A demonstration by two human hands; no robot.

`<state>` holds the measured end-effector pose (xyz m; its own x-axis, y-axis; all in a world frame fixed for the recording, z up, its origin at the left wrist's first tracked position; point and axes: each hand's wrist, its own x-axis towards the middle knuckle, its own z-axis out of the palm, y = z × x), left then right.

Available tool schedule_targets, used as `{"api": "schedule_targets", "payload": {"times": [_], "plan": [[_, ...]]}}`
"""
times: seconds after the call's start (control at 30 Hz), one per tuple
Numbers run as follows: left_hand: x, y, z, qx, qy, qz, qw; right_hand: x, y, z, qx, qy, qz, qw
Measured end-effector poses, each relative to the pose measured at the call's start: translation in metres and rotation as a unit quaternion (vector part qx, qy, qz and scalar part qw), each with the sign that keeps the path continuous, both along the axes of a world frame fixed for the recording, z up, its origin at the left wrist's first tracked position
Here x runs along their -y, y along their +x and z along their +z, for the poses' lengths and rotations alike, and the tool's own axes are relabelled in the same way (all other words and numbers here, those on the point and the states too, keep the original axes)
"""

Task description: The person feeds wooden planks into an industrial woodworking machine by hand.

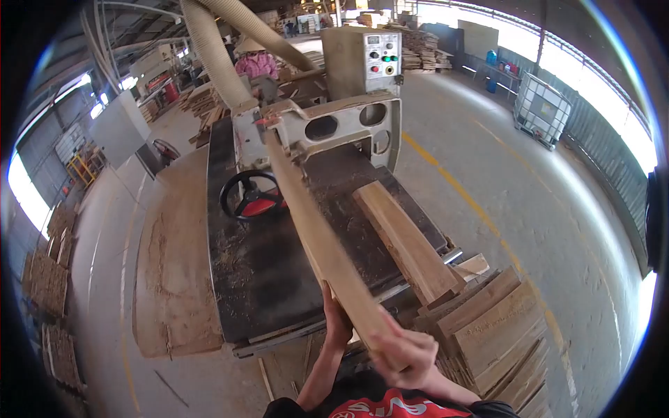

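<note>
A long wooden board stretches from my body toward the machine's housing, tilted on its edge above the dark machine table. My left hand supports the board from its left side, thumb up along the face. Wrapped over the near end is my right hand, slightly blurred. The far end reaches the front of the housing. To the right, another thick wooden plank lies on the table, apart from the board in my hands.
A black handwheel sits left of the board. Stacked planks stand at the near right. A control box with buttons tops the machine, beside a large hose. A person in a pink shirt is behind it.
</note>
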<state>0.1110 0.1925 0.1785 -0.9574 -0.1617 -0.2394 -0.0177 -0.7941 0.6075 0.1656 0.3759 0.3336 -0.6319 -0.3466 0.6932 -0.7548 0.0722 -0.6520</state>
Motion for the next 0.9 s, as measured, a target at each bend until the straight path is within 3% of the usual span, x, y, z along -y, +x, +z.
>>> {"api": "schedule_targets", "payload": {"times": [0.1, 0.17, 0.23, 0.4, 0.5, 0.63, 0.67, 0.77, 0.87, 0.9], "plan": [[0.023, -0.016, -0.002, -0.027, 0.032, 0.019, 0.999, 0.039, 0.003, -0.002, -0.162, -0.008, 0.063, 0.985], [0.051, -0.023, -0.011, -0.021, 0.039, 0.043, 0.998, 0.056, 0.005, 0.006, -0.206, 0.042, 0.18, 0.961], [0.071, -0.021, -0.023, -0.01, 0.042, 0.07, 0.997, 0.084, 0.016, -0.007, -0.244, 0.046, 0.192, 0.95], [0.089, 0.002, -0.044, 0.014, 0.023, 0.127, 0.992, 0.139, 0.027, -0.034, -0.176, 0.13, 0.327, 0.919], [0.102, 0.018, -0.041, 0.034, -0.001, 0.16, 0.987, 0.168, 0.062, -0.081, -0.268, 0.195, 0.357, 0.873], [0.122, 0.02, -0.049, 0.058, -0.05, 0.192, 0.978, 0.194, 0.089, -0.142, -0.3, 0.33, 0.39, 0.806], [0.126, 0.024, -0.05, 0.07, -0.069, 0.2, 0.975, 0.2, 0.088, -0.155, -0.27, 0.276, 0.376, 0.842], [0.119, 0.057, -0.055, 0.118, -0.13, 0.228, 0.958, 0.205, 0.073, -0.158, -0.224, 0.253, 0.396, 0.854], [0.106, 0.111, -0.061, 0.191, -0.173, 0.248, 0.934, 0.204, 0.061, -0.156, -0.038, 0.234, 0.397, 0.887], [0.105, 0.126, -0.062, 0.212, -0.18, 0.255, 0.926, 0.203, 0.06, -0.155, -0.039, 0.235, 0.379, 0.894]]}}
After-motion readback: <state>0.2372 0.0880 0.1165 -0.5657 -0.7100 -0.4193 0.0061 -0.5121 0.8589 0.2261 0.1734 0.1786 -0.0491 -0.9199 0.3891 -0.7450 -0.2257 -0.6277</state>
